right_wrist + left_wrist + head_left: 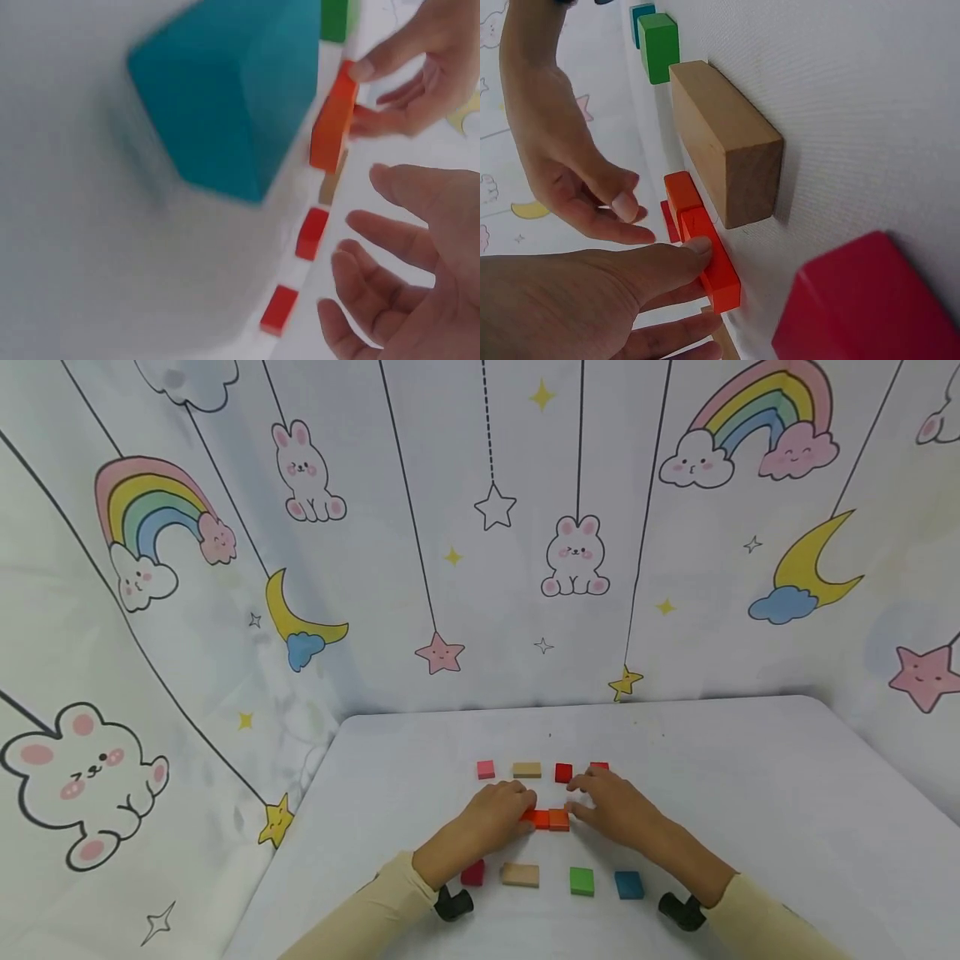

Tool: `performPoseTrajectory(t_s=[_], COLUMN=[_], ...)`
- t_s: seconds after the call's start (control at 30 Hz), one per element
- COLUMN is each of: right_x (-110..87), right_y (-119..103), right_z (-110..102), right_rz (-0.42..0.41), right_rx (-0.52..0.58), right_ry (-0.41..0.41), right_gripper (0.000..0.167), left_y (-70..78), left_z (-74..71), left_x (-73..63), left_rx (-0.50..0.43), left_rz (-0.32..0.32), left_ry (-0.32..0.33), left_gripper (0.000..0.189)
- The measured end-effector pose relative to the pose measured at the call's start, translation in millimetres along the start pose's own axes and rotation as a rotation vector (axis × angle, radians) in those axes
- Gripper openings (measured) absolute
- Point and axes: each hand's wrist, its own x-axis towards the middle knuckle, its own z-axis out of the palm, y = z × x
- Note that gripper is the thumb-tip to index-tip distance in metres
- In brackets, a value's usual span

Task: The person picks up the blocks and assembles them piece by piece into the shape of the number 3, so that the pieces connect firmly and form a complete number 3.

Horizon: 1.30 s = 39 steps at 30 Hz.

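Note:
In the middle of the white table, my left hand (491, 817) pinches a bright red-orange block (542, 820). Its thumb lies on the block's near face in the left wrist view, with the fingers behind. An orange block (559, 820) sits end to end with that block, touching it. Just to the right, my right hand (624, 810) hovers with its fingers loosely bent and apart, holding nothing. Its fingertips are close to the orange block and to a red block (563, 773) behind; the right wrist view shows a gap between them and the orange block.
Behind are a pink block (486, 769), a wooden block (527, 770) and another red block (599, 766), partly hidden by the right hand. In front stand a crimson block (472, 874), a wooden block (521, 875), a green block (582, 882) and a blue block (629, 885).

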Motion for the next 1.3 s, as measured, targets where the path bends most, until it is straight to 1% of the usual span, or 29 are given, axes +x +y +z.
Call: performPoseTrajectory(t_s=[0.2, 0.3, 0.47, 0.63, 0.93, 1.1, 1.3], right_x=[15.7, 21.6, 29.4, 34.4, 36.3, 35.9, 33.5], right_y=[23.9, 35.0, 50.5, 62.8, 71.6, 71.2, 69.1], right_z=[-14.7, -20.2, -20.4, -15.4, -13.3, -13.3, -14.3], right_rz=[0.053, 0.066, 0.105, 0.142, 0.146, 0.139, 0.14], right_rx=[0.015, -0.002, 0.006, 0.026, 0.057, 0.081, 0.104], right_ry=[0.04, 0.053, 0.043, 0.022, 0.012, 0.008, -0.007], right_gripper=[0.029, 0.03, 0.033, 0.031, 0.024, 0.024, 0.024], left_y=[-0.5, -0.9, -0.9, 0.1, 0.9, 0.0, 0.1], left_z=[0.3, 0.5, 0.3, -1.1, 0.6, 3.0, 1.6], left_x=[0.7, 0.8, 0.8, 0.4, 1.0, 1.8, 1.7], left_rx=[0.0, 0.003, 0.003, 0.007, 0.013, 0.024, 0.034], left_rz=[-0.005, -0.005, -0.012, -0.019, -0.008, -0.009, -0.013], left_ry=[-0.005, -0.01, -0.018, -0.029, -0.02, -0.017, -0.024], left_gripper=[0.031, 0.032, 0.033, 0.034, 0.033, 0.034, 0.033])
